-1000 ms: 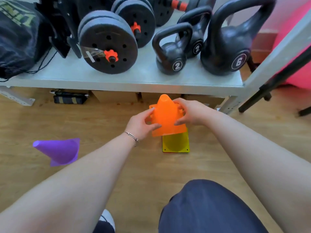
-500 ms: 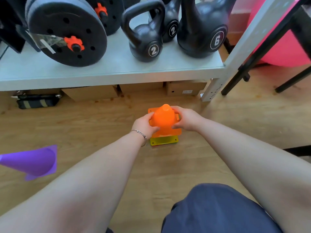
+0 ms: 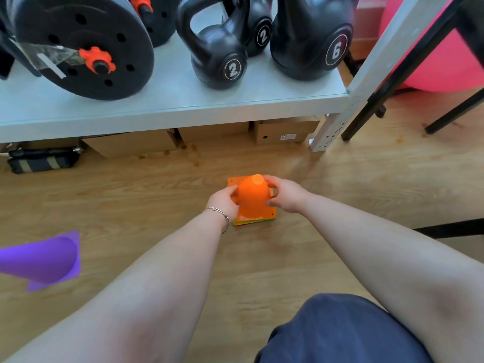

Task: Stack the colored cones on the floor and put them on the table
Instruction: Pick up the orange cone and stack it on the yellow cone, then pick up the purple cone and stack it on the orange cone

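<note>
Both hands grip an orange plastic cone (image 3: pixel 252 199) from either side: the left hand (image 3: pixel 224 203) presses its fingers against the cone's left flank, and the right hand (image 3: pixel 284 196) curls around its right flank. That cone stands upright on the wooden floor (image 3: pixel 366 179), nested over other cones whose yellow, green and red base edges (image 3: pixel 248 221) peek out beneath its square orange base. A thin silver bracelet (image 3: pixel 218 213) circles the left wrist. Well apart to the left, a purple plastic cone (image 3: pixel 42 259) lies on its side on the floor. Beyond the stack runs a pale grey shelf (image 3: pixel 170 106) carrying black kettlebells (image 3: pixel 217 53) marked 2 and 6 and black weight plates (image 3: pixel 86 45). Cardboard boxes (image 3: pixel 284 131) sit underneath it.
</note>
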### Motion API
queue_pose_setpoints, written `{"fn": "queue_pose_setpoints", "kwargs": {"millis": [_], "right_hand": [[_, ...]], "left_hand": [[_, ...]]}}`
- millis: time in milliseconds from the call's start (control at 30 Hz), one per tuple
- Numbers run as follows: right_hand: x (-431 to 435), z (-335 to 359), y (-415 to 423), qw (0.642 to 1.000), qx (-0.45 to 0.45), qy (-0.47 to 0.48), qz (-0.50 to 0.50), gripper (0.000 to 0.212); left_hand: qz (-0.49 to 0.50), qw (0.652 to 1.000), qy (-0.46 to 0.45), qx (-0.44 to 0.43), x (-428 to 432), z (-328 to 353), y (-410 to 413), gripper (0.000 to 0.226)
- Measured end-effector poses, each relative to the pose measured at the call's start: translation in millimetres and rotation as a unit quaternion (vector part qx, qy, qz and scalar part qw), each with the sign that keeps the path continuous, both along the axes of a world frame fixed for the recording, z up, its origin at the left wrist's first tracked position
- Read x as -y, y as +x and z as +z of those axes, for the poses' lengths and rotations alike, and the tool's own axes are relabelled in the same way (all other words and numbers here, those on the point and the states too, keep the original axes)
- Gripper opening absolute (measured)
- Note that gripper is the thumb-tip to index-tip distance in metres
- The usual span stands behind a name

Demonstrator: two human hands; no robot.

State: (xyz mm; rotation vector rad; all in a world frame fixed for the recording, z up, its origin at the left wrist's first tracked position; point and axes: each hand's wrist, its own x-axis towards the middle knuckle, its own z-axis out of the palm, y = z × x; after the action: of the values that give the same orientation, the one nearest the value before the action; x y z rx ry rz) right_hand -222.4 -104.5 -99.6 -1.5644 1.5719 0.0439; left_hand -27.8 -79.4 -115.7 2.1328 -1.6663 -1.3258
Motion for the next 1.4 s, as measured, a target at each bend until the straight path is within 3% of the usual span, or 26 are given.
{"fn": "queue_pose_setpoints", "kwargs": {"millis": [333,433,533,667,1033,1400], "right_hand": [[-2,-9,-1,1.000,0.004,0.013,0.005,0.082],[-4,-4,-3,0.987,-0.110,-0.072,0.096,0.070],[-4,-2,-10,0.954,-0.202,-0.176,0.130,0.065],[4,10,-19,0.926,-0.228,-0.261,0.150,0.062],[34,79,23,0.904,-0.213,-0.331,0.165,0.059],[28,131,119,0.884,-0.182,-0.368,0.225,0.064]], "left_hand": [[-0.040,0.998,0.030,0.024,-1,-4,0,0.069],[-0.132,0.979,0.012,0.152,-5,-1,0,0.069],[-0.169,0.939,-0.071,0.290,-11,0,3,0.070],[-0.169,0.911,-0.138,0.351,-14,6,10,0.070],[-0.106,0.896,-0.156,0.402,-8,81,45,0.071],[0.037,0.888,-0.125,0.442,-42,150,155,0.072]]}}
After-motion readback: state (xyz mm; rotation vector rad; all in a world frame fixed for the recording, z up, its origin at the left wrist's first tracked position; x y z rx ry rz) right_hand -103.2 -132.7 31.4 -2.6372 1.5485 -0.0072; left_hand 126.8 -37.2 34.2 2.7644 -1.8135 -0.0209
